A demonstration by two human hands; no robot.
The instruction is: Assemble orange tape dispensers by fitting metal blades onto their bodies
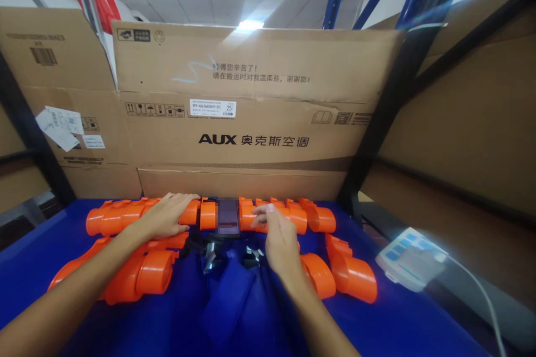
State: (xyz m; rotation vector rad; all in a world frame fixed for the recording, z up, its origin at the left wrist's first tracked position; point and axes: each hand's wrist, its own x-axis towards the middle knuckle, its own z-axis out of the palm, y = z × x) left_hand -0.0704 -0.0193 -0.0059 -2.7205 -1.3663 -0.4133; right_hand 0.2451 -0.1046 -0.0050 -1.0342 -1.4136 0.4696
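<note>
My left hand (168,216) lies over the back row of orange plastic pieces (132,216), its fingers stretched out and its thumb apart. Whether it presses on the piece beneath I cannot tell. My right hand (280,237) hovers at the right part of that row, close to an orange piece (298,220), fingers loosely bent and apart with nothing seen in them. Between the hands a dark phone-like slab (229,217) stands beside a short orange piece (208,216). Nearer lie more orange ring-shaped pieces (156,272), some behind my left forearm, and another orange piece (355,276) at the right.
A blue cloth (402,326) covers the table. At its right sits a white device with blue keys (412,256) and a cable. Behind stands a tall cardboard sheet (251,117), framed by dark posts (372,106). Shiny bits (211,256) lie near the front centre.
</note>
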